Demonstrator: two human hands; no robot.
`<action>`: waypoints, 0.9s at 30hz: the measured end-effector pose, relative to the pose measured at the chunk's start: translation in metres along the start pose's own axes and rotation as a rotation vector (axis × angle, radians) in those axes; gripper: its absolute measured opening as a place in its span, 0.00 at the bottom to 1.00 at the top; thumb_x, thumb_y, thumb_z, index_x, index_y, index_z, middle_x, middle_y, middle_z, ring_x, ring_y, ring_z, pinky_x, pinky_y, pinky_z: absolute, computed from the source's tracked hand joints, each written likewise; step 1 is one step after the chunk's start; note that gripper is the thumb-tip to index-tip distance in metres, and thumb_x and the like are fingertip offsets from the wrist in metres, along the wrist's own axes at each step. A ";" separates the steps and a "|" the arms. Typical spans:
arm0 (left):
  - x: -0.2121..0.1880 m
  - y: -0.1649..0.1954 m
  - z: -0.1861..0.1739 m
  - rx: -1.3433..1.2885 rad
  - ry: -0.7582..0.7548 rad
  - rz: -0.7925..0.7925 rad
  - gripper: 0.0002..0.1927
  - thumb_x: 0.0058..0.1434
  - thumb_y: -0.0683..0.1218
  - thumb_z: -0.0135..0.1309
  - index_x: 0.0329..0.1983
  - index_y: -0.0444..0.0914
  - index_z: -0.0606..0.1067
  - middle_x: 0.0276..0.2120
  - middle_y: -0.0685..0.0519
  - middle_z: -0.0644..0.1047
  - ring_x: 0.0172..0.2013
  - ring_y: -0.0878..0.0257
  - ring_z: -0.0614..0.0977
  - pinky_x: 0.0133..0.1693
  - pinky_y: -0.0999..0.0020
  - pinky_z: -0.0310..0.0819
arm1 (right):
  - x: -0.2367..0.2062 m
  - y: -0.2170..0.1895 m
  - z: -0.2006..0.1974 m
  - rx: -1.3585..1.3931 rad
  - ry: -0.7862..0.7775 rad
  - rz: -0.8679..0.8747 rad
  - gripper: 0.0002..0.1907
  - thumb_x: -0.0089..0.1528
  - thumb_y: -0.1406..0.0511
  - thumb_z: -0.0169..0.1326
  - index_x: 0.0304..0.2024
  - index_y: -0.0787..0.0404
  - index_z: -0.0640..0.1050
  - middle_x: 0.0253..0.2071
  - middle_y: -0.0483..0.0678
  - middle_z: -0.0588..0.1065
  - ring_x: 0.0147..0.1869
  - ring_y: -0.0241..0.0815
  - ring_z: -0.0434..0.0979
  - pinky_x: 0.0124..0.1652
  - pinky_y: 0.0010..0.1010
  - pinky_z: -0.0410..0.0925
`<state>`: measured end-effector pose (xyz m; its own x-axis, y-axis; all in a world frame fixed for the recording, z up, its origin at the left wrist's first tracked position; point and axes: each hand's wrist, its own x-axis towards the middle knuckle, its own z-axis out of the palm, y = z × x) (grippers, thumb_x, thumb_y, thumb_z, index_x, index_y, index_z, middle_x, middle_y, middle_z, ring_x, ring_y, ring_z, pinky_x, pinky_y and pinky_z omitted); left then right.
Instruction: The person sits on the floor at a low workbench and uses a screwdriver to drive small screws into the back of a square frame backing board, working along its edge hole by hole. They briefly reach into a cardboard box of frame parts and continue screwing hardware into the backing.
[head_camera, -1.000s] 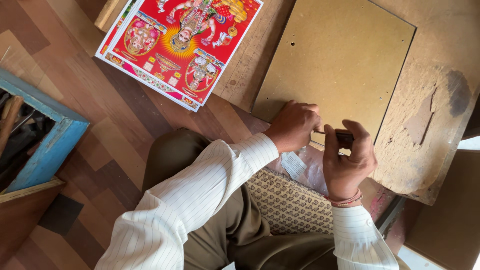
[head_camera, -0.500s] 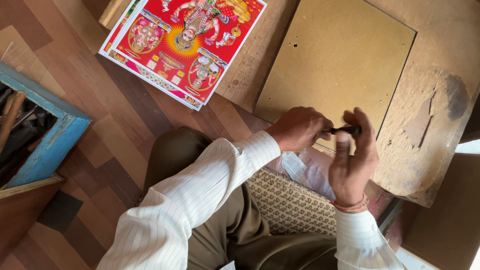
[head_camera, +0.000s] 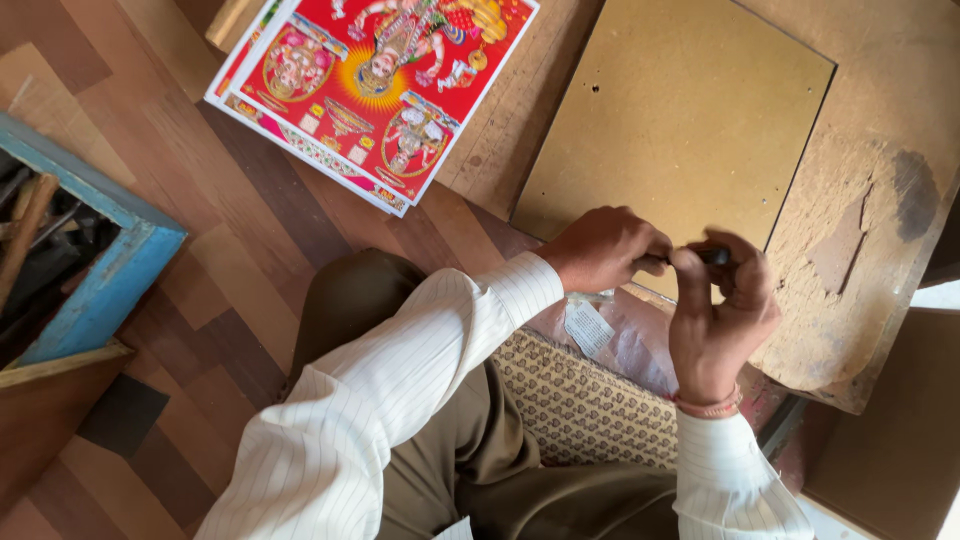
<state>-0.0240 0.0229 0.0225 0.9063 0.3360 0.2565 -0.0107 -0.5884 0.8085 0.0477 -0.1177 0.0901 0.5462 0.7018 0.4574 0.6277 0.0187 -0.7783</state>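
My left hand and my right hand meet over the near edge of a thin brown hardboard sheet. Between their fingertips is a small dark tool; both hands pinch it and most of it is hidden. The right wrist wears a thin pinkish band. The sheet lies flat on a worn wooden work board. I sit on the floor in a white striped shirt and brown trousers.
A stack of red printed pictures lies at the top left, partly on the wooden floor. A blue-edged wooden box with sticks stands at the left. A patterned woven mat and crumpled plastic lie under my arms.
My right hand has lifted its fingers up to the left hand, so both now close on the dark tool. The view has shifted slightly.
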 end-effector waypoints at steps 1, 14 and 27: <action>0.002 -0.001 0.001 0.029 -0.016 -0.009 0.05 0.62 0.47 0.58 0.38 0.45 0.82 0.30 0.48 0.83 0.34 0.48 0.84 0.38 0.50 0.75 | 0.001 0.000 0.000 0.044 0.007 0.061 0.09 0.69 0.71 0.62 0.51 0.66 0.77 0.41 0.45 0.81 0.43 0.31 0.81 0.47 0.21 0.74; -0.001 -0.003 0.000 0.022 -0.110 -0.044 0.05 0.61 0.42 0.56 0.38 0.40 0.81 0.31 0.46 0.83 0.36 0.47 0.84 0.40 0.51 0.75 | -0.002 -0.007 0.002 -0.153 0.044 -0.038 0.11 0.66 0.71 0.64 0.47 0.69 0.76 0.40 0.50 0.79 0.43 0.36 0.81 0.46 0.26 0.75; -0.003 -0.005 0.000 -0.181 0.023 0.010 0.06 0.57 0.43 0.61 0.38 0.41 0.82 0.30 0.49 0.83 0.33 0.52 0.86 0.38 0.56 0.77 | -0.006 0.008 0.003 -0.192 0.090 -0.065 0.17 0.65 0.74 0.73 0.41 0.67 0.73 0.40 0.51 0.80 0.39 0.35 0.82 0.42 0.23 0.75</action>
<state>-0.0269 0.0245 0.0179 0.8960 0.3486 0.2752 -0.0974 -0.4501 0.8876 0.0475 -0.1192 0.0800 0.5429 0.6367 0.5475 0.7528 -0.0800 -0.6534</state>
